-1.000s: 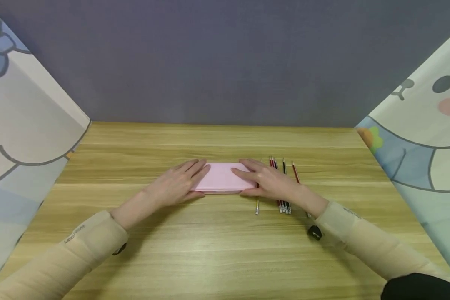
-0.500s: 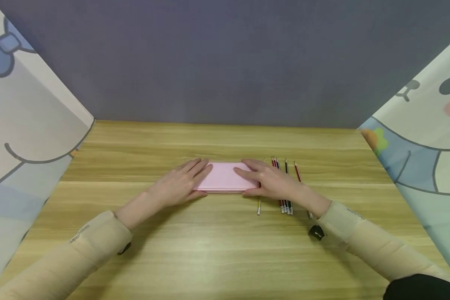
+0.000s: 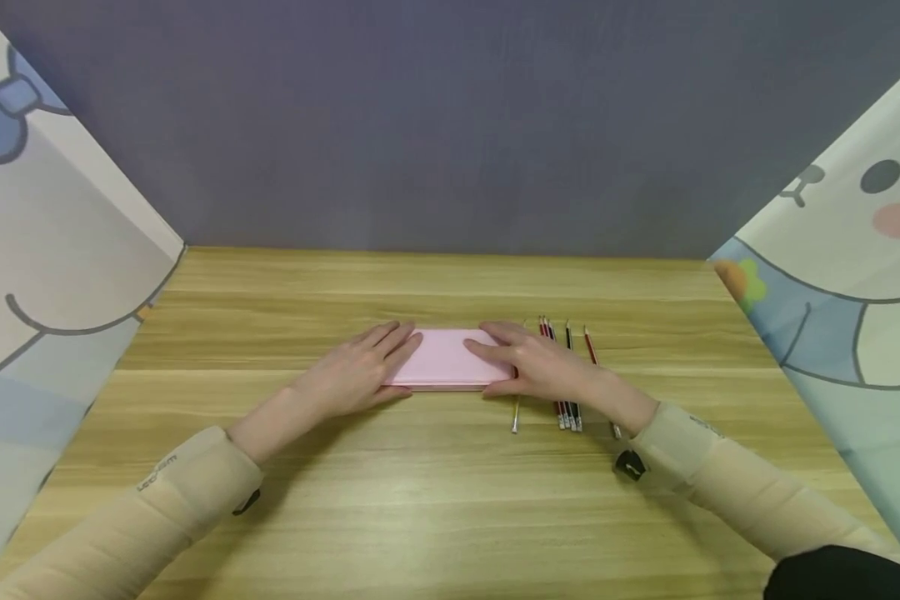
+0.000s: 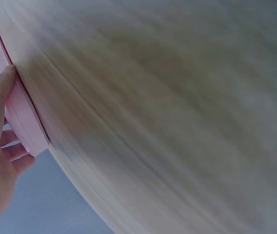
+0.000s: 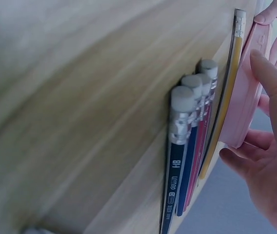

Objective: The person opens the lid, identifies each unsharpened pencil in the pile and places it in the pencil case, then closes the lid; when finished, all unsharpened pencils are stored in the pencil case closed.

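I am pinching the pink pencil case (image 3: pixel 444 359) between my left hand (image 3: pixel 352 372) and right hand (image 3: pixel 542 366), fingers curling round its ends; nudging it sideways risks scattering the pencils (image 3: pixel 566 373) lying just beside.

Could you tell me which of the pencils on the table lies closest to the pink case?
The yellow pencil: it lies right beside the pink case, under the right hand, while the red and dark ones lie farther right.

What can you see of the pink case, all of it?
The pink case is a flat, shallow rectangle, plain matte pink, plastic by the look, closed, with a seam along its side. It lies flat, long side across, mid table. The left hand holds its left end, the right hand its right end. A yellow pencil lies just beside its right end.
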